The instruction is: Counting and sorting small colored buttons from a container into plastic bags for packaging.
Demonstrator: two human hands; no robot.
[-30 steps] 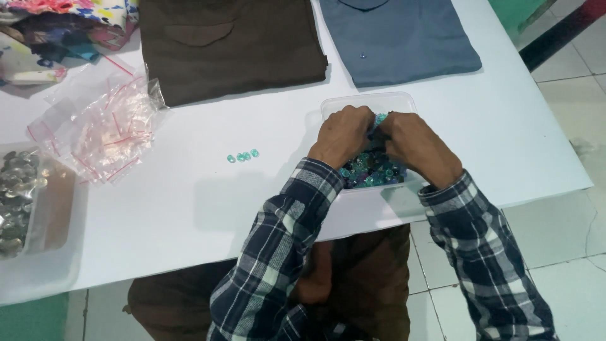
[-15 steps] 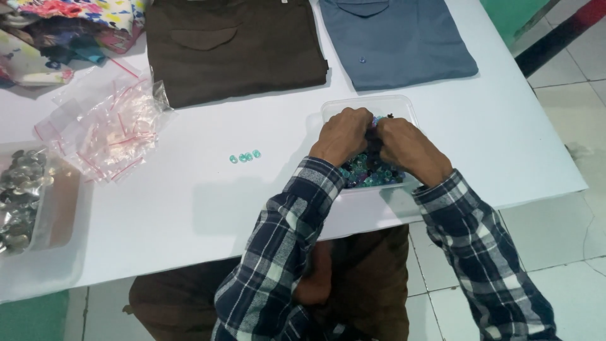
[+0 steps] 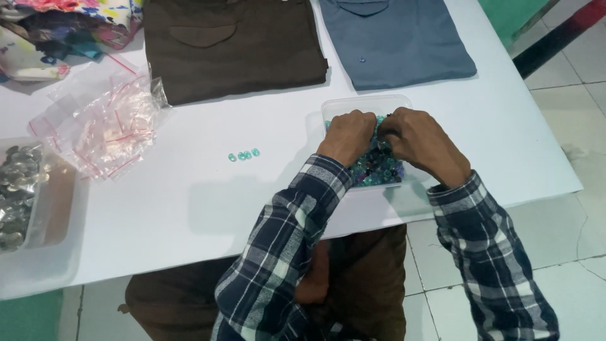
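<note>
1. I have both hands down in the clear plastic tub [image 3: 344,104] of small buttons [image 3: 379,169], mostly teal and dark ones, at the near edge of the white table [image 3: 189,208].
2. My left hand [image 3: 348,136] is curled knuckles-up over the tub's left half, fingers bent into the buttons. I cannot tell whether it is pinching one, since the fingertips are hidden under the hand.
3. My right hand [image 3: 421,144] sits over the tub's right half, fingers drawn together towards the left hand. The two hands meet just above the buttons, and whatever lies between the fingertips is too small to make out.
4. Both forearms wear navy and white checked sleeves [image 3: 284,252], coming in from below the tub.
5. Well left of my left hand, a short row of loose teal buttons [image 3: 243,155] lies on the bare table.
6. Further left again, a heap of small clear zip bags with red seal strips [image 3: 101,126] is piled up.
7. At the far left edge stands another clear container holding silvery metal buttons [image 3: 16,189].
8. Beyond the tub, away from me, a folded blue-grey shirt [image 3: 394,38] lies just past its far rim, and a folded dark brown shirt [image 3: 233,44] lies beyond and left of my left hand.
9. Bright patterned fabric [image 3: 57,25] is bunched in the far left corner.
</note>
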